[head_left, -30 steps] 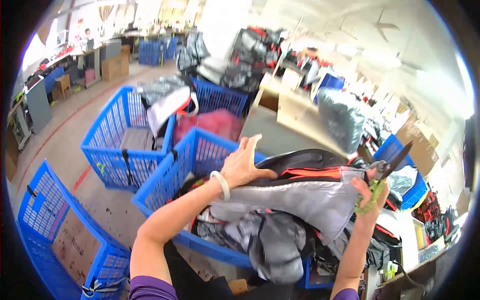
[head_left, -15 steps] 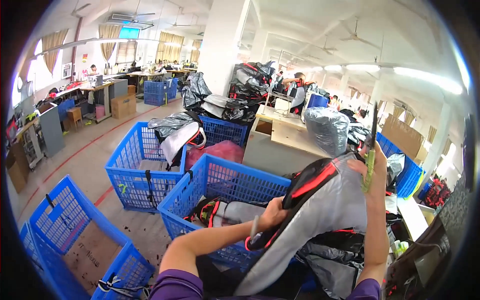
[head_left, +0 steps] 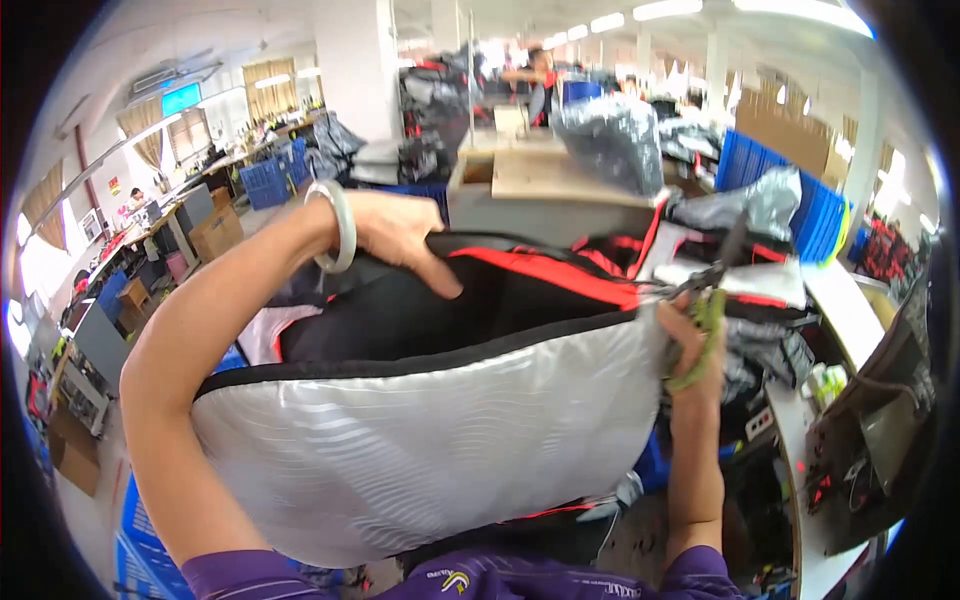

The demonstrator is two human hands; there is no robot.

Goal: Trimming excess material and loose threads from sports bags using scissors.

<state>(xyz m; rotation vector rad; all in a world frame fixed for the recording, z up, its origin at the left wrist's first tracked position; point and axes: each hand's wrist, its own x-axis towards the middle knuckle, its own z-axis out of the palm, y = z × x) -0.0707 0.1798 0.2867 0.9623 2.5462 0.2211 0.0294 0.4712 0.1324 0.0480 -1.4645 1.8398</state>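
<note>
Left hand clamped on jacket top edge, right hand gripping snips plus corner; keep fabric taut, blades clear

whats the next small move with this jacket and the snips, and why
Probably bring the snips in to the jacket edge by the right hand. The left hand grips the black and red top edge, the jacket is lifted and spread, and the snips sit right at its corner.
</note>
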